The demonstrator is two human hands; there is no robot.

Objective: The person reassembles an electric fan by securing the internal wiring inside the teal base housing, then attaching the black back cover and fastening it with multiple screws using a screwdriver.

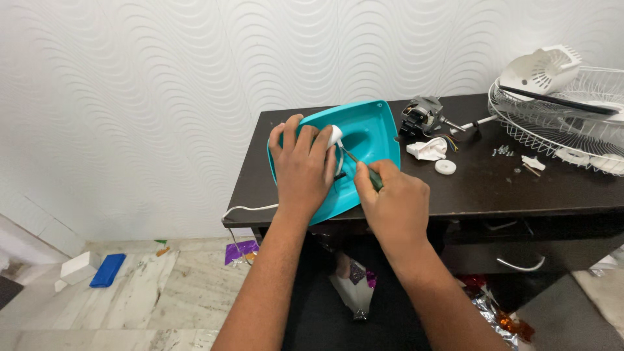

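2 hands (302,166) (393,198) work screwdriver (364,170) into teal housing (370,130).

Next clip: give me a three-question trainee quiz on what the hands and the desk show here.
1. True or false: the left hand rests on the teal plastic housing.
2. Which tool does the right hand hold? A) pliers B) screwdriver C) hammer
3. Fill in: the wire fan guard lies at the dark desk's ____ end, as the camera sees it.

Key: 1 true; 2 B; 3 right. The electric motor sits between housing and guard.
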